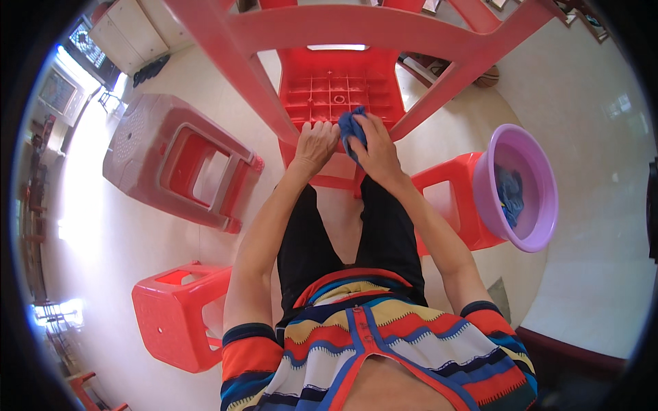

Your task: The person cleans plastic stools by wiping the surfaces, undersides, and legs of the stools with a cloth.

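A large red plastic stool [384, 88] is tipped in front of me, its ribbed underside and legs facing up toward me. My left hand [317, 145] is closed over the near edge of its seat, fingers curled on the rim. Bunched in my right hand [378, 154] is a blue cloth [351, 127], pressed against the same edge just right of my left hand. The palm sides of both hands are hidden.
At right, a purple basin [483, 188] holding a dark wet-looking cloth [508, 195] rests on a red stool [466, 205]. To the left, a faded pinkish stool [147, 147] lies on its side. Another red stool [161, 318] is at lower left. Pale cabinets [127, 34] stand far left.
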The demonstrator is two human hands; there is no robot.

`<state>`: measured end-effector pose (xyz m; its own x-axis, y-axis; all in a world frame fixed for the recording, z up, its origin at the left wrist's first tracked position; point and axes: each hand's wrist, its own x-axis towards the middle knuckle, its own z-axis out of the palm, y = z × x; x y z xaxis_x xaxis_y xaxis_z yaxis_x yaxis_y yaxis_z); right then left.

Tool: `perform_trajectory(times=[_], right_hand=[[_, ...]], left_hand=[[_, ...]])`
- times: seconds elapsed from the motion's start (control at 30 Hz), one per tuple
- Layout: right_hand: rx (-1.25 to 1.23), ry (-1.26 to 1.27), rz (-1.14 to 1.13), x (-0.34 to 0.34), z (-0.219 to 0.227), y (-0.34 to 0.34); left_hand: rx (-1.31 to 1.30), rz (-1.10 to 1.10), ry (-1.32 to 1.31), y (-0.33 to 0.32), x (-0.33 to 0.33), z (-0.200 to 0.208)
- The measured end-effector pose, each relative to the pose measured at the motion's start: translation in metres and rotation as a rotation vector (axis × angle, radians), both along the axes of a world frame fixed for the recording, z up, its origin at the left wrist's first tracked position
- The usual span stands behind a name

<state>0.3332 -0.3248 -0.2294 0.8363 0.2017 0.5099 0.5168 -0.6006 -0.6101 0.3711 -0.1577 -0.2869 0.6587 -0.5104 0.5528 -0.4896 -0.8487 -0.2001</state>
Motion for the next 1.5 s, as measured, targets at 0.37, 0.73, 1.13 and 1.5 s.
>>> perform_trajectory(times=[0.37,0.73,1.13,1.5], right_hand=[[-0.298,0.203,0.119,0.083,0.018,0.034],[-0.595,0.152,0.12,0.15,-0.051,0.092],[-0.549,0.198,0.153,0.138,-0.048,0.087],[-0.591,0.216,0.13,0.126,-0.05,0.085]], left_hand=[[0.001,0.03,0.057,0.005,-0.009,0.001],[-0.256,-0.162,0.177,0.001,-0.037,0.007],[-1.625,0.246,0.337,0.078,-0.018,-0.01],[-1.865,0.047,0.767,0.045,-0.057,-0.003]])
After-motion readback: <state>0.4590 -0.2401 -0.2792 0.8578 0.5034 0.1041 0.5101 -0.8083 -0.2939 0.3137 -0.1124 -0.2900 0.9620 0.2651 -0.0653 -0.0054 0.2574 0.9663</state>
